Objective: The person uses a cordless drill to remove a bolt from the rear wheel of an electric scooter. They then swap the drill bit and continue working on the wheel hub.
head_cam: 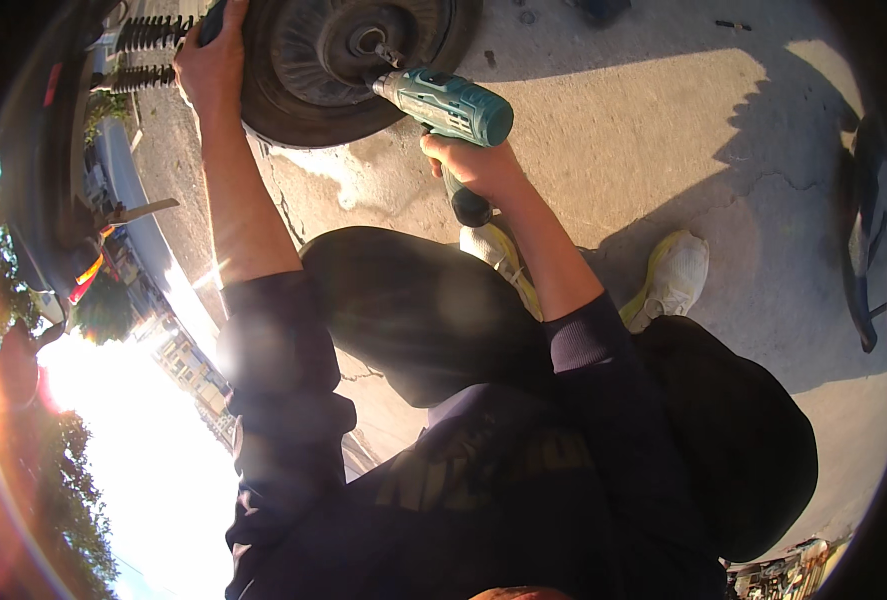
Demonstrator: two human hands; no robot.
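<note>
My right hand [477, 165] is closed round the grip of a green cordless drill [451, 105], whose chuck points up and left at the hub. A metal socket or bit [390, 54] shows beside the hub of a dusty wheel [301, 56] with a black tire. Whether the tool touches the hub is hard to tell. At the wheel's left edge is my left hand [214, 67], its thumb and fingers around a dark part at the top of the picture; what that part is cannot be made out.
Coil-spring shock absorbers [147, 77] and dark vehicle bodywork [57, 150] stand at the left. My shoes [676, 277] rest on the cracked concrete ground [608, 135]. A small dark object [733, 25] lies at the upper right, and a dark frame-like object [860, 240] is at the right edge.
</note>
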